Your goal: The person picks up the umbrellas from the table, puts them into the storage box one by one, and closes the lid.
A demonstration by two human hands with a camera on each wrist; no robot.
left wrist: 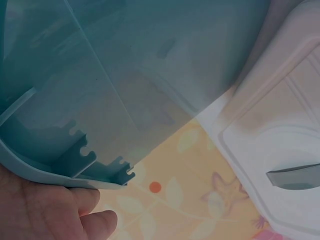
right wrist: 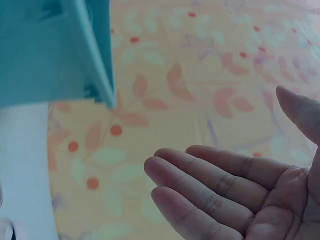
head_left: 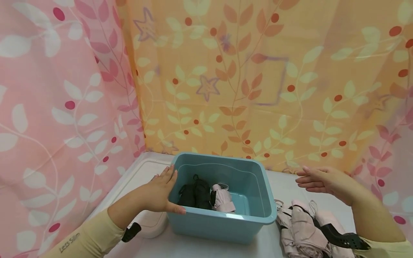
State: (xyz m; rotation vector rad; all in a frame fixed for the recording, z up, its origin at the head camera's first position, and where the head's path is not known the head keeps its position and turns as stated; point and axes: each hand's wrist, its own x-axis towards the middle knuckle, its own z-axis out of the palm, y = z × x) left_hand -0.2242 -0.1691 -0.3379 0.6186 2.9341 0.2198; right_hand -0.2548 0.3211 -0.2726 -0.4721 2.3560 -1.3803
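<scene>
A blue plastic bin (head_left: pixel 222 224) stands on the white table. In it lie two black folded umbrellas (head_left: pixel 202 193) and a pale pink folded umbrella (head_left: pixel 222 199). My left hand (head_left: pixel 158 191) rests on the bin's left rim with fingers straight, the thumb along the front edge. In the left wrist view, the fingertips (left wrist: pixel 100 222) show right at the ribbed rim. Off the bin's right side, my right hand (head_left: pixel 326 181) is raised in the air, palm bare and fingers extended. Below it lie several pale pink folded umbrellas (head_left: pixel 304 229) with wrist loops.
A white lid-like panel (head_left: pixel 145 224) lies left of the bin and partly behind it; a grey clip (left wrist: pixel 295 176) shows on it. Patterned orange cloth (head_left: pixel 238 89) hangs behind, and pink cloth (head_left: pixel 64 118) hangs at the left side.
</scene>
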